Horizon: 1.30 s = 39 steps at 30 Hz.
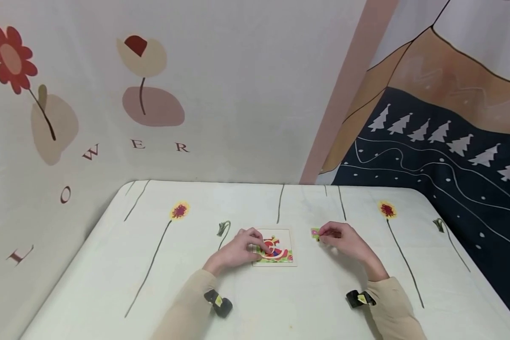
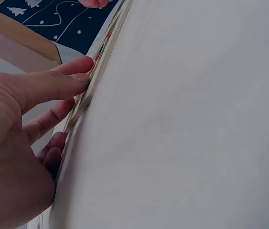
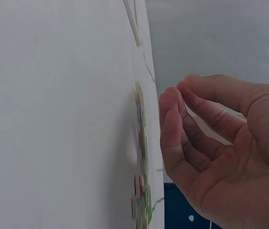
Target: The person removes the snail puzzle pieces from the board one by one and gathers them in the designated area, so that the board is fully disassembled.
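A square jigsaw puzzle board (image 1: pixel 276 265) with a pale wooden rim lies flat on the table. Colourful picture pieces (image 1: pixel 285 255) in red and green fill its lower and middle part, while the upper right shows pale backing. My left hand (image 1: pixel 240 248) rests on the board's left side, its thumb and fingers spread over the picture and partly hiding it. To the right of the board, my right hand (image 1: pixel 340 238) hovers with loosely bent fingers over loose jigsaw pieces (image 3: pixel 143 162). Nothing shows between those fingers in the right wrist view. From the head, a green piece (image 1: pixel 315 233) peeks out beside the fingertips.
A white cloth (image 1: pixel 153 293) printed with flowers covers the table. Behind it hang a pale curtain (image 1: pixel 238 94) with printed letters and a dark one (image 1: pixel 408 156) with trees. Each forearm wears a small black wrist camera (image 1: pixel 220 304).
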Motion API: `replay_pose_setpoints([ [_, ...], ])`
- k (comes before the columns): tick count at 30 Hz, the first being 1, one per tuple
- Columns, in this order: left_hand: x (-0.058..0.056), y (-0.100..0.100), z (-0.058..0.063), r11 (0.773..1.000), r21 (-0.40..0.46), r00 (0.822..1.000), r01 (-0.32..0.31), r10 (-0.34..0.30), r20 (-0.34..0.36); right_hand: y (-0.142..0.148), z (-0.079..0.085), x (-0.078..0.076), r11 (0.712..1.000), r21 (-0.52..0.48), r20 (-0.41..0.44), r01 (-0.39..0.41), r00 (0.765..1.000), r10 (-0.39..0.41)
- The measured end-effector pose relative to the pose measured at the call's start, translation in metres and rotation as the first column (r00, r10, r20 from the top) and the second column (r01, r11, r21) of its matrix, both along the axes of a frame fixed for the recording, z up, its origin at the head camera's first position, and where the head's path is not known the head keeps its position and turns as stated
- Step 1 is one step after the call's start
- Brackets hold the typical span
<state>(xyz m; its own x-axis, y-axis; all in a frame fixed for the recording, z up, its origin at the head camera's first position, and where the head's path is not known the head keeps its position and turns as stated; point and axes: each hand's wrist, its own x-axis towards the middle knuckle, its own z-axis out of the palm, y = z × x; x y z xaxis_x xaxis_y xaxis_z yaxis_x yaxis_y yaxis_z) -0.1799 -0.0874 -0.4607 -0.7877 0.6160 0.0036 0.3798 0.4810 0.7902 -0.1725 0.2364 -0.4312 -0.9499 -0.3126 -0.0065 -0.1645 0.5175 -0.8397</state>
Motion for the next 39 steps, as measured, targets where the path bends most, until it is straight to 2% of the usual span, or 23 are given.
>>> replay_pose_setpoints([
  [9, -0.002, -0.001, -0.001, 1.0, 0.009, 0.999, 0.006, -0.006, 0.051, -0.022, -0.003, -0.008, 0.999, 0.04, -0.008, -0.017, 1.0, 0.017],
  [17, -0.002, -0.001, 0.001, 1.0, 0.001, 0.998, 0.002, -0.002, 0.062, -0.046, 0.0, -0.014, 0.997, 0.014, 0.017, -0.078, 0.997, 0.078],
  [24, -0.003, -0.001, 0.001, 1.0, 0.001, 0.997, 0.007, -0.007, 0.073, -0.062, -0.002, -0.019, 0.989, 0.009, 0.002, -0.151, 0.989, 0.151],
  [39, -0.005, -0.001, 0.002, 1.0, -0.007, 0.996, 0.02, -0.019, 0.087, -0.088, -0.002, -0.025, 0.979, 0.068, 0.08, -0.191, 0.979, 0.186],
])
